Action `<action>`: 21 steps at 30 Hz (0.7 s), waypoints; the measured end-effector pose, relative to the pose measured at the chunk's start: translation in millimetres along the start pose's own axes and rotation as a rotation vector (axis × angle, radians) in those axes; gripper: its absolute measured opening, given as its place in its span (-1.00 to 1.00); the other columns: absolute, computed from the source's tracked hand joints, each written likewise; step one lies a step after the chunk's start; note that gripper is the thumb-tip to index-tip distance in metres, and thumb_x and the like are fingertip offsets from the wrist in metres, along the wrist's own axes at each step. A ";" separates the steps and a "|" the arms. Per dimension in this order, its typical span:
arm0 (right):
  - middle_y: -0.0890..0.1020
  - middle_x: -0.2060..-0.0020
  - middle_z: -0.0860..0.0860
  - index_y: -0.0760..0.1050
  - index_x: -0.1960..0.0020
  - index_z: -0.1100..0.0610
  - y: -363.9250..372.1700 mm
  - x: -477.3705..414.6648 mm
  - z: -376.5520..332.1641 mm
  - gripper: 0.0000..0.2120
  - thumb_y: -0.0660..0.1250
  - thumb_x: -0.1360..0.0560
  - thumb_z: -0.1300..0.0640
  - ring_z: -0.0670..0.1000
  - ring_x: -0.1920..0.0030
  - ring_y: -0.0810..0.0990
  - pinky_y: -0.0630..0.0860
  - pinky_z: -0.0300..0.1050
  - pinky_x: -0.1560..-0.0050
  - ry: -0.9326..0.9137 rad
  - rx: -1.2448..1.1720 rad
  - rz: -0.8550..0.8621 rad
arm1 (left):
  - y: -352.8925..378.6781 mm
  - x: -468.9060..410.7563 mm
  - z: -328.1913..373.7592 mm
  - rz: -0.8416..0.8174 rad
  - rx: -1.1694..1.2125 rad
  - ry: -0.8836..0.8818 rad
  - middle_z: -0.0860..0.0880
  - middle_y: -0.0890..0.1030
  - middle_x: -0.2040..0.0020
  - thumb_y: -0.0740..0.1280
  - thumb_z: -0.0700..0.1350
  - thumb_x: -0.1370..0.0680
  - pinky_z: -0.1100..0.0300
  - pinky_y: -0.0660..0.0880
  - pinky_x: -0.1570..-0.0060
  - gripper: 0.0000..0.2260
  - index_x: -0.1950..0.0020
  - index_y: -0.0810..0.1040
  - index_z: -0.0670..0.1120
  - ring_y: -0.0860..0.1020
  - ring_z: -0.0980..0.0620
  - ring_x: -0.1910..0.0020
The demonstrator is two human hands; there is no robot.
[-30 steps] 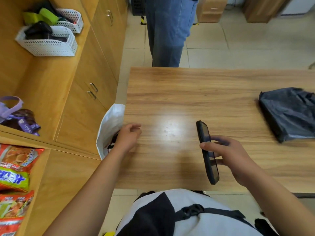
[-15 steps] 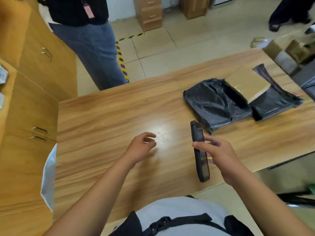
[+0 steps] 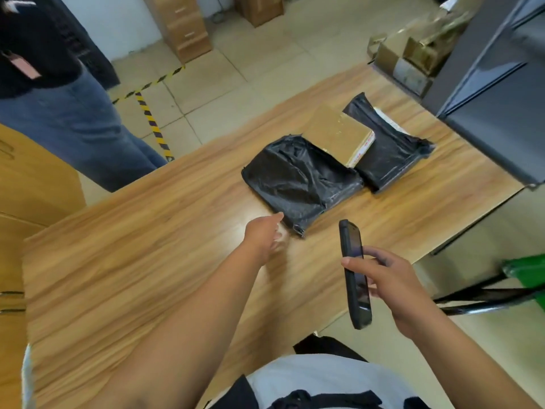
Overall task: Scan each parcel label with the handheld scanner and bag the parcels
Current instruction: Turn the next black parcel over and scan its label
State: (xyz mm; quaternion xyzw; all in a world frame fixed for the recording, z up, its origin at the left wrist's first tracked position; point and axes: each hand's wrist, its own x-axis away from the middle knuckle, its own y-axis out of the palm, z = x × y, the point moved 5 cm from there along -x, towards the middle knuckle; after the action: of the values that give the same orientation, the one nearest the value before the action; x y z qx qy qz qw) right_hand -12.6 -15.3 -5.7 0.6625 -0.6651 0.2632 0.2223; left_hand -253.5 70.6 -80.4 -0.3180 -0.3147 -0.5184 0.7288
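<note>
fingers of the left hand (image 3: 265, 234) stretch toward the near edge of a crumpled black plastic parcel (image 3: 298, 178) on the wood-grain table (image 3: 147, 246), contact blurred; right hand (image 3: 392, 280) grips a slim black handheld scanner (image 3: 352, 261) edge-up; a flat brown cardboard parcel (image 3: 339, 134) and a second black plastic parcel (image 3: 386, 154) lie just behind

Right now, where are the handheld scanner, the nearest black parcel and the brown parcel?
handheld scanner (image 3: 351, 243): head view, upper part of its screen side.
nearest black parcel (image 3: 295, 178): head view, middle of its wrinkled top.
brown parcel (image 3: 339, 134): head view, centre of its top face.
</note>
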 end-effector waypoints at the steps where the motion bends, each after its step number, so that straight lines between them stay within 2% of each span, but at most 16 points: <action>1: 0.65 0.12 0.08 0.64 -0.20 0.03 -3.5 -0.4 1.7 -0.48 0.63 -0.29 -0.06 0.12 0.05 0.65 0.55 0.09 -0.05 0.006 -0.008 0.010 | 3.5 -4.5 -0.8 0.005 0.016 -0.023 -0.06 0.60 -0.06 0.44 0.02 -0.54 0.11 0.53 0.06 -0.69 -0.17 0.54 -0.13 0.61 -0.03 0.00; 3: 0.66 0.16 0.02 0.65 -0.19 0.03 -8.7 -0.7 4.0 -0.56 0.60 -0.34 -0.03 0.06 0.07 0.65 0.59 0.10 -0.05 0.017 -0.008 0.024 | 10.9 -13.3 -3.8 -0.013 0.057 -0.063 -0.03 0.60 -0.04 0.44 0.00 -0.54 0.09 0.54 -0.04 -0.70 -0.17 0.52 -0.13 0.61 0.02 0.02; 5: 0.64 0.33 -0.09 0.68 -0.11 0.03 -12.7 -1.2 5.4 -0.67 0.59 -0.37 0.02 -0.11 0.26 0.65 0.59 -0.02 0.12 0.013 -0.006 0.034 | 16.9 -20.7 -6.7 -0.013 0.102 -0.075 -0.03 0.60 0.00 0.44 -0.08 -0.55 0.05 0.53 -0.16 -0.74 -0.17 0.53 -0.15 0.59 0.07 0.13; 6: 0.61 0.40 -0.12 0.69 -0.08 0.04 -14.2 -1.5 5.8 -0.71 0.59 -0.38 0.04 -0.16 0.36 0.62 0.55 -0.06 0.18 0.011 -0.007 0.038 | 17.7 -24.3 -8.0 0.005 0.113 -0.074 -0.04 0.61 0.01 0.44 -0.12 -0.55 0.04 0.54 -0.18 -0.76 -0.17 0.55 -0.17 0.59 0.08 0.17; 8: 0.60 0.40 -0.08 0.70 -0.06 0.03 -15.4 -2.2 5.7 -0.73 0.59 -0.38 0.05 -0.17 0.41 0.60 0.52 -0.07 0.19 0.009 -0.008 0.046 | 14.7 -29.2 -9.8 0.047 0.131 -0.069 -0.08 0.63 0.00 0.44 -0.19 -0.53 0.04 0.56 -0.16 -0.77 -0.16 0.57 -0.20 0.60 0.05 0.13; 12: 0.65 0.28 0.01 0.69 -0.08 0.01 -10.0 -2.4 -1.5 -0.71 0.59 -0.37 0.03 -0.02 0.24 0.65 0.52 -0.05 0.12 -0.003 0.014 0.021 | -3.4 -31.4 -11.8 0.055 0.215 -0.059 -0.11 0.62 -0.07 0.43 -0.21 -0.53 0.06 0.60 -0.04 -0.82 -0.11 0.57 -0.19 0.59 -0.02 -0.06; 14: 0.65 0.23 0.04 0.69 -0.08 0.01 -2.9 -3.8 -8.5 -0.70 0.59 -0.37 0.01 0.01 0.21 0.64 0.51 -0.05 0.12 -0.014 0.028 -0.007 | -18.2 -23.7 -13.3 -0.007 0.298 -0.071 -0.08 0.62 0.00 0.37 -0.21 -0.55 0.08 0.58 0.08 -0.89 -0.07 0.57 -0.15 0.61 -0.02 0.04; 16: 0.64 0.20 0.11 0.70 -0.05 0.00 7.9 -6.6 -15.0 -0.72 0.59 -0.37 0.01 0.02 0.22 0.64 0.52 -0.04 0.13 -0.024 0.052 -0.049 | -40.7 -14.1 -20.3 -0.081 0.421 -0.108 -0.06 0.62 0.13 0.34 -0.20 -0.52 0.00 0.59 -0.07 -0.88 -0.04 0.57 -0.15 0.61 -0.03 0.19; 17: 0.64 0.19 0.16 0.71 -0.04 0.00 13.9 -8.7 -18.2 -0.74 0.59 -0.36 0.02 0.03 0.22 0.65 0.53 -0.02 0.13 -0.033 0.062 -0.069 | -54.7 -10.5 -25.0 -0.110 0.480 -0.113 -0.07 0.62 0.13 0.35 -0.19 -0.51 -0.05 0.57 -0.12 -0.87 -0.05 0.57 -0.16 0.61 -0.05 0.17; 19: 0.69 0.13 0.23 0.70 -0.03 -0.01 28.0 -13.3 -23.9 -0.73 0.61 -0.35 0.02 0.10 0.17 0.68 0.57 0.04 0.12 -0.046 0.092 -0.107 | -87.2 -2.0 -37.0 -0.139 0.524 -0.107 -0.11 0.58 0.03 0.35 -0.17 -0.52 -0.03 0.54 0.01 -0.83 -0.09 0.56 -0.16 0.57 -0.10 0.07; 21: 0.72 0.13 0.16 0.69 -0.03 -0.02 44.7 -18.0 -29.0 -0.71 0.62 -0.33 0.00 0.10 0.16 0.69 0.60 0.04 0.14 -0.053 0.117 -0.145 | -121.8 8.4 -51.0 -0.103 0.497 -0.090 -0.14 0.58 0.01 0.33 -0.14 -0.53 0.02 0.48 0.15 -0.82 -0.10 0.57 -0.15 0.57 -0.12 0.11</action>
State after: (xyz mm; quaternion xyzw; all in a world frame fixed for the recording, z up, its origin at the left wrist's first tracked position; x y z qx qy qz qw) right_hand -58.4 16.3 2.4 0.7273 -0.6048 0.2672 0.1841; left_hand -361.1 -6.1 -87.6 -0.1353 -0.4805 -0.4469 0.7424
